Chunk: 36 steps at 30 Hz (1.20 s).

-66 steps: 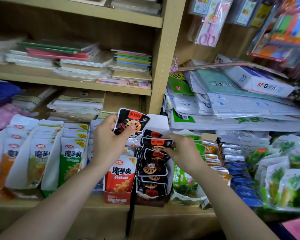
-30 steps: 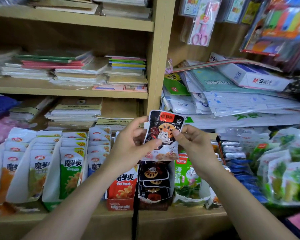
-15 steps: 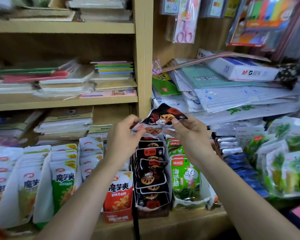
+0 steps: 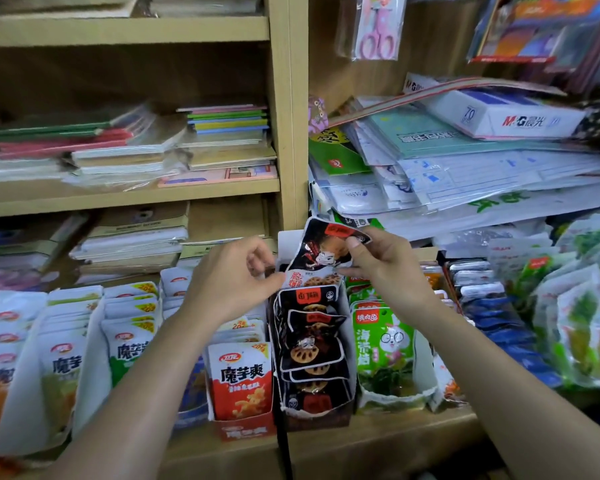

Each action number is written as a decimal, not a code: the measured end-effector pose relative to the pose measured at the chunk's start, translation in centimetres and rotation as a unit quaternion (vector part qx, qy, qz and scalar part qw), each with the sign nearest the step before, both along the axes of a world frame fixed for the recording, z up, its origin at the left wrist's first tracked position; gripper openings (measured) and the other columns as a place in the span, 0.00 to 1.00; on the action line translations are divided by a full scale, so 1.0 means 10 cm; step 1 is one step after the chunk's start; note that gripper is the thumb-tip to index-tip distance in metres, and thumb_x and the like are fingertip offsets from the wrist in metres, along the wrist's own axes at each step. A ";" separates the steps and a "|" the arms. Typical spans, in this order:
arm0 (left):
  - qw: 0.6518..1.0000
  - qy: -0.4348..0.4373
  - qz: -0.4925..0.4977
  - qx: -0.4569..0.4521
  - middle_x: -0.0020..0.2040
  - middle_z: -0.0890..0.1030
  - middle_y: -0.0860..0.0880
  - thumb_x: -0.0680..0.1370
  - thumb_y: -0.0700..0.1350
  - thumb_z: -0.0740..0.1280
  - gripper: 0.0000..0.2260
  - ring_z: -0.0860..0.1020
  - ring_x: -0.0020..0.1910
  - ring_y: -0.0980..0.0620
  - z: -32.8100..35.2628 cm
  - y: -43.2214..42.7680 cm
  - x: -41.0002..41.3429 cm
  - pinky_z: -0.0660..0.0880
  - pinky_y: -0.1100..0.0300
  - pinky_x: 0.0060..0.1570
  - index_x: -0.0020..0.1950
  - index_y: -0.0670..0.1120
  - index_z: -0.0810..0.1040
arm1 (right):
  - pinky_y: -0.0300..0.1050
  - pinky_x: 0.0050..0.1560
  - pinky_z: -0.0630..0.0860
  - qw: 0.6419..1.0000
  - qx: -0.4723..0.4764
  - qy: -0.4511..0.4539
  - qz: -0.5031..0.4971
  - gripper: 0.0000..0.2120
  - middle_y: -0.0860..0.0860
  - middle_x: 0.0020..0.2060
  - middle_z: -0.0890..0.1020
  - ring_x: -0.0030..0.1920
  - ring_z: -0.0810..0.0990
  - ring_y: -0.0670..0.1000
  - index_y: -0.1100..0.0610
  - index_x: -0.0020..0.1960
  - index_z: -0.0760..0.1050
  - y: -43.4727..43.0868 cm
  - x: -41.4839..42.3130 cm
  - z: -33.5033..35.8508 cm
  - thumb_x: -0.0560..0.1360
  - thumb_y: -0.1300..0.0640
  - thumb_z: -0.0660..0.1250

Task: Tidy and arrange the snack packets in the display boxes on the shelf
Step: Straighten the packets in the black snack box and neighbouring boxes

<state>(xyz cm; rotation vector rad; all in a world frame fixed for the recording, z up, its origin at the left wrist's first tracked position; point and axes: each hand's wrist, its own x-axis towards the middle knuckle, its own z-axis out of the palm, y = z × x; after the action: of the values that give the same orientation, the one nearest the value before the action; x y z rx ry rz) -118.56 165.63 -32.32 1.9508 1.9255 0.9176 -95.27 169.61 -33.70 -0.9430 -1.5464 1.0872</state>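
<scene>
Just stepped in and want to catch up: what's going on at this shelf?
A person is tidying snack packets. Both hands hold one black lotus-root packet upright over the back of the black display box: the right hand pinches its top corner, the left hand steadies its lower edge. It is not yet tucked in behind the black packets already in the box.

A row of display boxes stands on the near shelf. The lotus box sits mid-row, with the konjac box touching its left and the seaweed box on its right. Both hands hold a packet above the lotus box's far end. Notebooks lie far left, paper stacks far right.
</scene>
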 end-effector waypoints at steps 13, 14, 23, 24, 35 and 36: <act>0.964 0.035 0.177 0.194 0.31 0.79 0.51 0.78 0.48 0.69 0.06 0.76 0.31 0.46 -0.03 -0.26 -0.02 0.62 0.56 0.31 0.42 0.49 0.78 | 0.43 0.32 0.68 0.958 0.128 -0.245 -0.077 0.10 0.51 0.26 0.73 0.29 0.72 0.50 0.50 0.40 0.75 -0.02 -0.16 -0.07 0.80 0.54 0.66; 0.954 -0.002 0.190 0.232 0.30 0.78 0.50 0.79 0.46 0.69 0.06 0.76 0.29 0.45 -0.02 -0.27 -0.06 0.62 0.55 0.32 0.43 0.48 0.76 | 0.40 0.30 0.64 0.951 0.132 -0.267 -0.087 0.10 0.49 0.25 0.71 0.28 0.69 0.48 0.50 0.40 0.74 -0.01 -0.18 -0.07 0.80 0.54 0.66; 0.932 -0.155 0.152 0.290 0.33 0.82 0.51 0.79 0.57 0.65 0.08 0.82 0.28 0.47 -0.14 -0.26 -0.28 0.76 0.43 0.29 0.46 0.56 0.71 | 0.42 0.33 0.66 0.924 0.169 -0.340 -0.043 0.10 0.46 0.25 0.74 0.28 0.70 0.46 0.55 0.40 0.82 -0.05 -0.22 -0.09 0.79 0.58 0.68; 0.930 -0.160 0.150 0.294 0.33 0.82 0.51 0.79 0.57 0.65 0.08 0.82 0.28 0.47 -0.13 -0.26 -0.28 0.77 0.43 0.30 0.46 0.55 0.71 | 0.42 0.37 0.67 0.917 0.181 -0.353 -0.037 0.07 0.51 0.30 0.81 0.32 0.74 0.50 0.58 0.45 0.84 -0.05 -0.24 -0.11 0.78 0.58 0.68; 0.922 -0.213 0.160 0.280 0.33 0.82 0.49 0.81 0.48 0.68 0.07 0.82 0.26 0.54 -0.05 -0.38 -0.22 0.76 0.43 0.28 0.47 0.49 0.72 | 0.39 0.52 0.78 0.893 0.303 -0.334 -0.005 0.12 0.48 0.47 0.87 0.47 0.83 0.46 0.54 0.55 0.85 -0.13 -0.25 -0.13 0.75 0.65 0.72; 0.920 -0.227 0.161 0.275 0.34 0.83 0.49 0.81 0.47 0.68 0.06 0.83 0.27 0.53 -0.05 -0.39 -0.22 0.77 0.43 0.28 0.47 0.48 0.73 | 0.41 0.52 0.79 0.891 0.296 -0.343 -0.014 0.11 0.49 0.47 0.87 0.46 0.84 0.47 0.54 0.54 0.86 -0.11 -0.25 -0.15 0.75 0.66 0.71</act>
<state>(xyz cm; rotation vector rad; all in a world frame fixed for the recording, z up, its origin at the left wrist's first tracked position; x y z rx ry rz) -120.74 161.78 -32.79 1.4566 1.8525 1.9842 -97.82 168.48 -35.20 -0.9458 -2.2479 0.1837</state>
